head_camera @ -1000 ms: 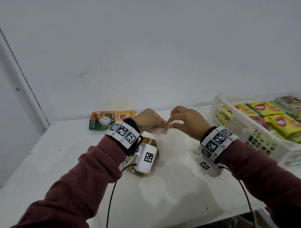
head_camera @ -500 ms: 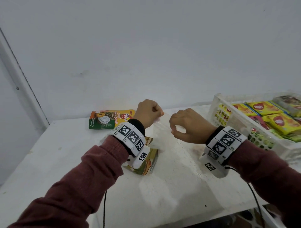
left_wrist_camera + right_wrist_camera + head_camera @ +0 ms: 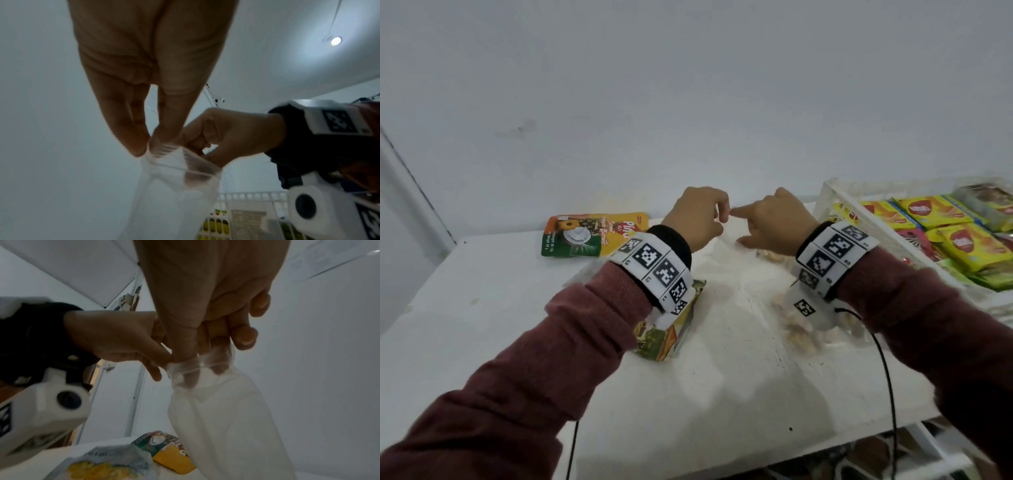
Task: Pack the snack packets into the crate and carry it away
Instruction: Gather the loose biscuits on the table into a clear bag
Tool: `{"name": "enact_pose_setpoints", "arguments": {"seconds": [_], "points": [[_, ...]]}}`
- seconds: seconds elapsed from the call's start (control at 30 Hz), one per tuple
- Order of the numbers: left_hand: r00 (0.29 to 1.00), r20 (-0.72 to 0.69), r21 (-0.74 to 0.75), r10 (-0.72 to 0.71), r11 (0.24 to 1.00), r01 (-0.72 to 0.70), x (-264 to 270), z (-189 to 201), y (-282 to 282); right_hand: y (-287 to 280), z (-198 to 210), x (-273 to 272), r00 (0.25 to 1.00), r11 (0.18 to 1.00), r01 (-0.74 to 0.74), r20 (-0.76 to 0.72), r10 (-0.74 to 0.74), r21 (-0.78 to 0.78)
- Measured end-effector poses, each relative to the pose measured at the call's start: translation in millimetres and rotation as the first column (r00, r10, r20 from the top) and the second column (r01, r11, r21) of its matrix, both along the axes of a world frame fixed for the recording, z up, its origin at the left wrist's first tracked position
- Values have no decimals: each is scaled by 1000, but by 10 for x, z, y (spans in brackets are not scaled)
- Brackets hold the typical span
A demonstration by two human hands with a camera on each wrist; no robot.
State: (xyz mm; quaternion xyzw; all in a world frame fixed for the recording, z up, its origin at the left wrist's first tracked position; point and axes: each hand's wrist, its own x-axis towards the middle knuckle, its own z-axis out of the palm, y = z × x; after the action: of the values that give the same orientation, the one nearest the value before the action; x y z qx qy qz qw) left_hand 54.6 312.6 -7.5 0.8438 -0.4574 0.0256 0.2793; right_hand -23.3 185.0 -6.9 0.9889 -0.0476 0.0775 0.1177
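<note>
A person's left hand (image 3: 697, 219) and right hand (image 3: 774, 224) meet above a white table (image 3: 482, 301), the fingertips of each pinched together on the top edge of a clear plastic packet (image 3: 174, 186) that hangs below them. The white crate (image 3: 835, 202) stands just right of the right-hand fingers and already holds several yellow and green snack packets (image 3: 928, 212). Judging by this, packing is well under way but unfinished: an orange and green packet (image 3: 592, 234) lies left of and beyond the left fingers, and another packet (image 3: 671, 332) lies under the left wrist. The crate has not yet been carried off. The table meets a plain pale wall (image 3: 688, 85), and a ceiling lamp (image 3: 336, 41) glows overhead.
</note>
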Motion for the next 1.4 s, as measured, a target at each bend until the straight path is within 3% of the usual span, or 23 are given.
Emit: {"name": "enact_pose_setpoints", "arguments": {"seconds": [0.07, 0.13, 0.23, 0.3, 0.33, 0.4, 0.5, 0.57, 0.63, 0.83, 1.03, 1.13, 1.27, 1.33, 1.4], "points": [[997, 38, -19, 68, 998, -68, 28, -25, -121, -129, 8, 73, 1000, 995, 10, -16, -8, 96], [990, 18, -7, 138, 990, -138, 109, -31, -230, -306, 21, 153, 999, 946, -20, -34, 33, 324], [984, 28, 95, 177, 979, -179, 260, -16, -369, -582, 37, 274, 988, 700, -155, 126, 93, 697], [977, 61, 144, 206, 966, -213, 349, -11, -438, -815, 32, 387, 952, 595, -223, 303, -36, 772], [973, 62, 158, 221, 961, -229, 387, -10, -467, -927, 6, 450, 937, 585, -198, 328, -122, 786], [966, 69, 161, 248, 953, -256, 438, -10, -493, -1105, -106, 585, 950, 629, -9, 203, -238, 777], [963, 78, 150, 259, 952, -268, 480, -23, -539, -1200, -411, 810, 959, 750, 285, -178, -223, 596], [964, 76, 152, 253, 953, -262, 506, -46, -559, -1184, -621, 905, 924, 857, 315, -338, -178, 409], [967, 65, 166, 247, 953, -255, 542, -73, -569, -1179, -788, 984, 901, 902, 287, -412, -139, 323], [967, 54, 238, 251, 937, -256, 609, -118, -568, -1190, -864, 1139, 919, 956, 197, -379, -103, 217], [959, 22, 238, 282, 930, -279, 692, -68, -571, -1282, -262, 1144, 978, 901, 203, -129, -165, 384], [964, 11, 268, 264, 928, -257, 695, -22, -615, -1254, 61, 1045, 984, 794, 57, 101, -147, 606], [970, -2, 303, 244, 924, -232, 691, -2, -686, -1054, 269, 933, 925, 521, -314, 379, -20, 794], [972, -14, 296, 233, 930, -218, 689, -3, -714, -970, 279, 906, 891, 356, -427, 454, 8, 831], [975, -42, 256, 220, 945, -203, 699, -14, -726, -923, 209, 891, 890, 286, -452, 450, 77, 845]]}}
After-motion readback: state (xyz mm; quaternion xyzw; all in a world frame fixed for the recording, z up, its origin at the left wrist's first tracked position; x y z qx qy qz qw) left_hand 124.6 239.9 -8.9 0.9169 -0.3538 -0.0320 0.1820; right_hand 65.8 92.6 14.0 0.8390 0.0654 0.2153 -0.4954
